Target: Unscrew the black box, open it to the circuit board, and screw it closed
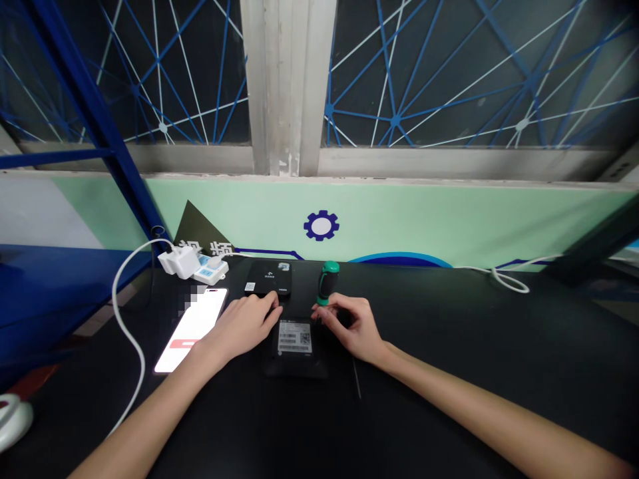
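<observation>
The green-handled screwdriver (329,283) is gripped, tilted upright, in the curled fingers of the right hand (352,326); the left hand (244,326) is laid open, its fingertips on a black rectangular device (267,278); a labelled black device (294,339) is placed between the hands on the tabletop (429,346); a lit smartphone (190,329) is lying just beside the left hand.

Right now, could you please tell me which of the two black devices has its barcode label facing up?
The nearer device, between the left hand and right hand: its barcode label faces up, whereas the farther device shows a logo.
</observation>
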`<action>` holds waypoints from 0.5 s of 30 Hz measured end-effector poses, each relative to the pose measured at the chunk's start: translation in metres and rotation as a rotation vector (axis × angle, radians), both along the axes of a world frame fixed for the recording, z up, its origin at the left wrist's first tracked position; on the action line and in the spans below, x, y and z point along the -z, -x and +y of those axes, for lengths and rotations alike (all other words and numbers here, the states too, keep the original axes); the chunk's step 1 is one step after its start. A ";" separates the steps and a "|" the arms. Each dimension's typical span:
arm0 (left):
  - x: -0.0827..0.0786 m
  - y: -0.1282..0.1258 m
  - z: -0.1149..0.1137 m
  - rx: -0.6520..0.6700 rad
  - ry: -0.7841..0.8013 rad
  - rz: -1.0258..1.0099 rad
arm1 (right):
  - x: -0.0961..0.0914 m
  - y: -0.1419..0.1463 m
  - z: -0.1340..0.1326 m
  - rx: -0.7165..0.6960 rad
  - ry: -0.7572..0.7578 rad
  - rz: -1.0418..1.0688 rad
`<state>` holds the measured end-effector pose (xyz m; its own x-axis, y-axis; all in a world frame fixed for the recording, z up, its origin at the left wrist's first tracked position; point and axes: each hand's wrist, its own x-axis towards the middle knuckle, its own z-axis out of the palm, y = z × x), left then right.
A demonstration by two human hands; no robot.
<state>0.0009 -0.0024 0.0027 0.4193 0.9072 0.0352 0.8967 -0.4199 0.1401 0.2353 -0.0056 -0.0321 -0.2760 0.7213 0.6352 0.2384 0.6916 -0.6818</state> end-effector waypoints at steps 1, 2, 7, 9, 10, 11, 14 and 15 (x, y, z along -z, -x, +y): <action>0.000 0.000 0.000 -0.001 0.002 0.003 | 0.000 0.000 0.000 -0.012 -0.001 0.001; -0.001 0.000 0.000 -0.003 0.006 0.006 | 0.000 -0.001 -0.001 -0.019 -0.002 0.003; -0.002 -0.001 -0.001 -0.007 0.018 0.003 | 0.002 -0.001 0.000 0.003 0.010 -0.004; -0.002 -0.001 -0.001 -0.003 0.018 -0.001 | 0.002 -0.001 0.000 0.014 0.015 -0.008; -0.002 -0.001 0.000 0.000 0.017 -0.002 | 0.002 -0.001 0.000 0.020 0.016 -0.009; -0.002 -0.001 0.000 0.003 0.016 -0.004 | 0.002 -0.001 0.000 0.028 0.017 -0.009; -0.002 -0.001 0.000 0.001 0.016 -0.010 | 0.002 0.000 0.000 0.052 0.021 -0.010; -0.002 0.000 0.000 0.001 0.017 -0.012 | 0.002 0.000 0.000 0.060 0.020 -0.008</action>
<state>0.0013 -0.0024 0.0044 0.4197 0.9073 0.0251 0.8945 -0.4182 0.1580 0.2350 -0.0058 -0.0337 -0.2366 0.7495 0.6183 0.2850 0.6619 -0.6933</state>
